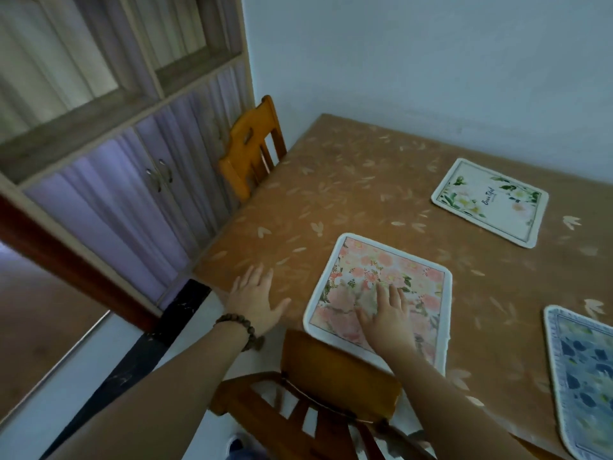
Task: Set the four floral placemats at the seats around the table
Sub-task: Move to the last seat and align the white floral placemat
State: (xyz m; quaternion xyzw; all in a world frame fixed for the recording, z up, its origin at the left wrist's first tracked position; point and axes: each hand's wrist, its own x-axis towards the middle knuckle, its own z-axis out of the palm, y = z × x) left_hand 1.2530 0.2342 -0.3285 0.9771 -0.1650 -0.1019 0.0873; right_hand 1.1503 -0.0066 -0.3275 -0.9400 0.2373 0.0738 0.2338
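A pink floral placemat (394, 270) lies flat at the table's near edge, just beyond a wooden chair back. My right hand (386, 315) rests on it with straight fingers, palm down. My left hand (255, 300), wearing a bead bracelet, hovers open over the table's near left corner, left of the mat, holding nothing. A white placemat with green leaves (491, 202) lies farther back on the right. A blue patterned placemat (587, 380) lies at the right edge of view, partly cut off. A fourth mat is not in view.
The table (348, 180) has a brown leaf-print cover and stands against a pale wall. A wooden chair (335, 373) stands right below my arms, and another chair (248, 151) stands at the table's left side. A cabinet with curtained doors (132, 180) lines the left.
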